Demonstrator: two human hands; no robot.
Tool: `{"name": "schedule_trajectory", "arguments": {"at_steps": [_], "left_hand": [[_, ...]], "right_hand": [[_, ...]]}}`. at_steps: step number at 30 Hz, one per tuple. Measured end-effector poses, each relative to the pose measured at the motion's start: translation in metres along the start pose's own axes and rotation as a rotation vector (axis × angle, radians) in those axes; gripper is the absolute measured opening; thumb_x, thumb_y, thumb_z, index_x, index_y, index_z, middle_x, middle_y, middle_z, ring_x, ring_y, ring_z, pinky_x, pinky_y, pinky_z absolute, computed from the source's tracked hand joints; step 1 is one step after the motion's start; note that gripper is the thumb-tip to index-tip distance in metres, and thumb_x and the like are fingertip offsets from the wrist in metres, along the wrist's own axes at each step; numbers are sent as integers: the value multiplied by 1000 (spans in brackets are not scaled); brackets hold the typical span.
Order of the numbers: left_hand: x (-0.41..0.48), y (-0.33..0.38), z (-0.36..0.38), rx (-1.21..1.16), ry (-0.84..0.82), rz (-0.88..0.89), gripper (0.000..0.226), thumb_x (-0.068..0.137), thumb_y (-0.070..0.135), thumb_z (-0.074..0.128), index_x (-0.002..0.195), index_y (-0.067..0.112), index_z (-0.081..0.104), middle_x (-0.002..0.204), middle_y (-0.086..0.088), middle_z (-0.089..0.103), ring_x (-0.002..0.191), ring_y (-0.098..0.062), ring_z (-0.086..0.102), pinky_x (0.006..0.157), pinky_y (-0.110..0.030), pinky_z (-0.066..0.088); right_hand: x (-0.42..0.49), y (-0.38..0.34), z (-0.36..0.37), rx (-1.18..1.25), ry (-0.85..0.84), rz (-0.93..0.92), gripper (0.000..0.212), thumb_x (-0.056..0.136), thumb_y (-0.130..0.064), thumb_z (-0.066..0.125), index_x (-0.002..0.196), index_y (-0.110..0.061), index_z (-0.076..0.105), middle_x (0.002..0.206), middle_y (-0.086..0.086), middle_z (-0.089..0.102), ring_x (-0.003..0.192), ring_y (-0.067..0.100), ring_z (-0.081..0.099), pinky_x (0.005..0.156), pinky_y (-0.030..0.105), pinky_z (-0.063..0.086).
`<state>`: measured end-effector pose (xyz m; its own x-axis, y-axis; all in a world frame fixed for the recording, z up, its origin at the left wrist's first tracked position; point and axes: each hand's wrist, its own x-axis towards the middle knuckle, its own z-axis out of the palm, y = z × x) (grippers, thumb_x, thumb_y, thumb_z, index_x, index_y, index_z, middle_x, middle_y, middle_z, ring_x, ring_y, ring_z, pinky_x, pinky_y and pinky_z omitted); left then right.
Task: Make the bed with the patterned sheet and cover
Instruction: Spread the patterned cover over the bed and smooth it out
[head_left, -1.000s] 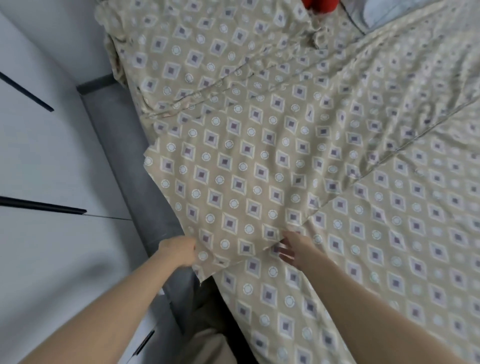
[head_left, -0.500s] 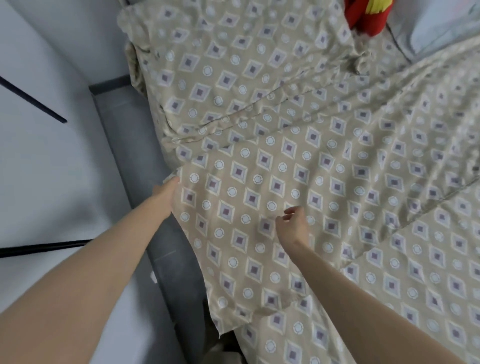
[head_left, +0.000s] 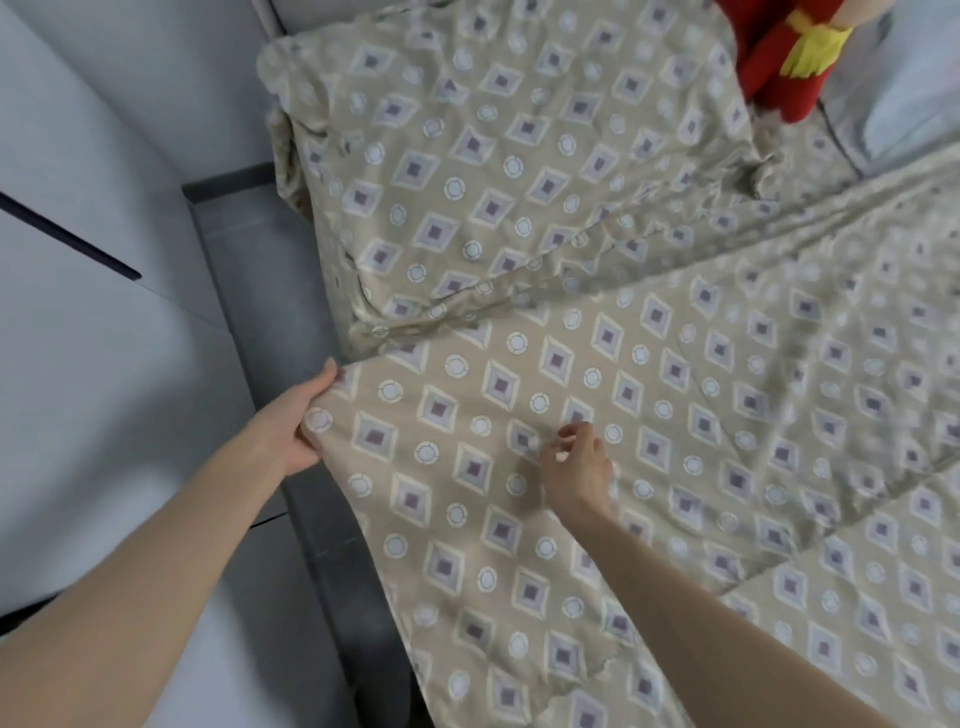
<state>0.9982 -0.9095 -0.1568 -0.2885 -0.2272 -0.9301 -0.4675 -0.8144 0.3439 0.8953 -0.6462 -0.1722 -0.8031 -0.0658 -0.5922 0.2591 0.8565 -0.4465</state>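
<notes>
Left hand (head_left: 291, 434): closed on corner of patterned cover (head_left: 519, 467) at bed edge, likely for drawing toward pillow (head_left: 498, 171). Right hand (head_left: 576, 467): fingers (head_left: 569, 434) curled, pinch on cover unclear. Cover spread over patterned sheet (head_left: 883, 597), top edge just below pillow. Grey bed frame (head_left: 270, 291) alongside.

Cover (head_left: 597, 415) corner (with both hands) nearer pillow (head_left: 498, 171).
</notes>
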Motion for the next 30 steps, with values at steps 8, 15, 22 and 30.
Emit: {"name": "schedule_trajectory", "arguments": {"at_steps": [8, 15, 22, 30], "left_hand": [[38, -17, 0, 14, 228, -50, 36, 87, 48, 59, 86, 12, 61, 89, -9, 66, 80, -24, 63, 84, -41, 49], [29, -52, -4, 172, 179, -1, 46, 88, 39, 62, 131, 33, 46, 135, 5, 53, 123, -17, 48, 107, -37, 31], [-11, -158, 16, 237, 82, -231, 64, 88, 49, 56, 141, 18, 39, 147, -2, 40, 135, -23, 37, 113, -46, 25], [-37, -266, 25, 346, 185, -334, 69, 92, 61, 38, 142, 13, 38, 143, -9, 45, 134, -27, 38, 110, -49, 25]], "right_hand": [[-9, 31, 3, -188, -148, -7, 53, 87, -17, 50, 133, -41, 37, 114, 4, 32, 117, 33, 34, 96, 38, 33], [-29, 69, -12, -189, -174, -119, 40, 96, -15, 42, 129, -37, 49, 120, 0, 41, 117, 21, 40, 84, 30, 40], [-57, 132, -13, 39, 35, 330, 14, 87, -18, 54, 98, -11, 50, 105, 7, 52, 101, 30, 54, 87, 40, 47], [-77, 185, -19, 576, 81, 701, 32, 89, -21, 57, 112, -4, 41, 96, 16, 56, 89, 33, 59, 87, 44, 51]]}}
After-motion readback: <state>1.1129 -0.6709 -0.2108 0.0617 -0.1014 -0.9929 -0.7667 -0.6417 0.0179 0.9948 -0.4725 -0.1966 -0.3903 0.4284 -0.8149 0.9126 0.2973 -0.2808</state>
